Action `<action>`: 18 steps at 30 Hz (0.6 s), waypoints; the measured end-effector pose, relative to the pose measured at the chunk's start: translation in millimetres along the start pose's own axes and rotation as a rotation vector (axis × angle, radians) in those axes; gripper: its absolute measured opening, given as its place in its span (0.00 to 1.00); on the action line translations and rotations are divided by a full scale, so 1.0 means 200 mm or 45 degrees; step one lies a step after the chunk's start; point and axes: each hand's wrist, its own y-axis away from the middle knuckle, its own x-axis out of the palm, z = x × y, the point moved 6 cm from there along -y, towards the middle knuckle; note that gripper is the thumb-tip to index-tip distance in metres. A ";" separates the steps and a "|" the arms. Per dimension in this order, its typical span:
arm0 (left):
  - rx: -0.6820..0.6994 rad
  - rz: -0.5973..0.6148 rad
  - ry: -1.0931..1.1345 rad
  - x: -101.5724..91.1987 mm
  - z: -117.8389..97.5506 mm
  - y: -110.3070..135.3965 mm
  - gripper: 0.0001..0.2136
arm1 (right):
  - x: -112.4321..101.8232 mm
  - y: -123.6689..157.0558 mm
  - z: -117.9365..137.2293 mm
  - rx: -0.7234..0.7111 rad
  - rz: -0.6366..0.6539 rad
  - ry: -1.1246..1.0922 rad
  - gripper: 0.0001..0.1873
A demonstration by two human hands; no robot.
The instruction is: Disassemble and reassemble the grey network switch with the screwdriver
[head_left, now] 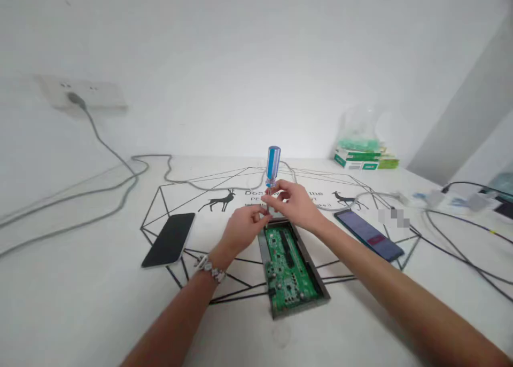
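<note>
A screwdriver (273, 165) with a blue and clear handle stands nearly upright over the far left corner of an open dark case. Inside that case lies a green circuit board (286, 271). My right hand (294, 204) pinches the screwdriver just below its handle, around the upper shaft. Lower down, my left hand (245, 225) has its fingertips closed about the shaft near the tip, at the case's far edge. Those fingers partly hide the tip, and whether a screw is under it I cannot make out.
A dark-screened phone (170, 240) lies left of the case, and a lit phone (368, 234) lies to the right. Cables and a power strip (417, 198) spread at the right. Small boxes (356, 158) stand by the wall. A grey cord (108, 142) runs from the wall socket.
</note>
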 end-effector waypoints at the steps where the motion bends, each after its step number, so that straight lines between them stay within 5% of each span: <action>1: 0.011 0.011 0.009 0.00 0.00 0.00 0.14 | 0.00 0.00 0.00 0.007 0.075 -0.036 0.15; 8: 0.095 0.098 0.117 0.02 -0.02 0.01 0.15 | 0.01 -0.01 0.00 0.074 0.328 -0.218 0.13; 13: 0.126 0.103 0.099 0.03 -0.02 0.01 0.14 | 0.00 -0.02 -0.01 -0.010 0.234 -0.159 0.11; 18: 0.101 -0.053 -0.023 0.00 -0.02 0.01 0.11 | -0.01 -0.02 -0.01 -0.085 0.057 -0.036 0.09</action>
